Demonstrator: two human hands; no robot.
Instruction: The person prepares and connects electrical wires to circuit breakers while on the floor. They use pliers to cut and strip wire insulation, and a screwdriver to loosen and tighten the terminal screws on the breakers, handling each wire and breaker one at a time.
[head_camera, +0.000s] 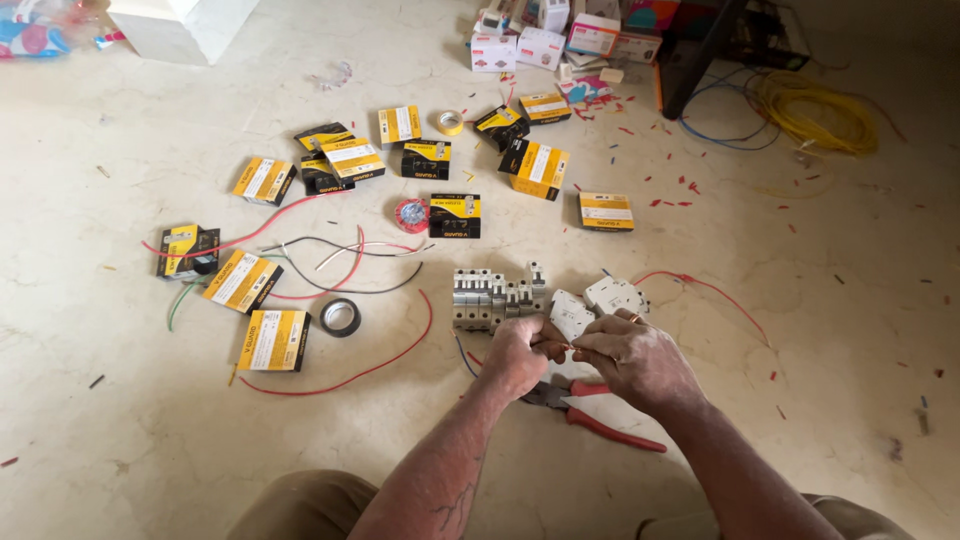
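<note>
Hands meet low in the middle of the floor (150, 440): the left hand (515, 355) and the right hand (635, 362) are together, fingertips pinched on a small piece, likely a bit of wire, too small to tell for sure. They hold it close to the body, where both sets of fingers can work on it at once.

Just at 12 o'clock from the hands sits a row of grey breakers (497, 297), with two white switch parts (595, 303) at about 1 o'clock, near enough to reach without shifting. Red-handled pliers (595, 412) lie on the floor right under the wrists at 6 o'clock, set down but ready to grab.

Red wires (340, 385) loop away toward 9 o'clock, past a roll of black tape (340, 317). Yellow-and-black boxes (272, 340) are scattered from 9 to 12 o'clock, several opened. A coil of yellow cable (815, 110) rests far off at 2 o'clock.
</note>
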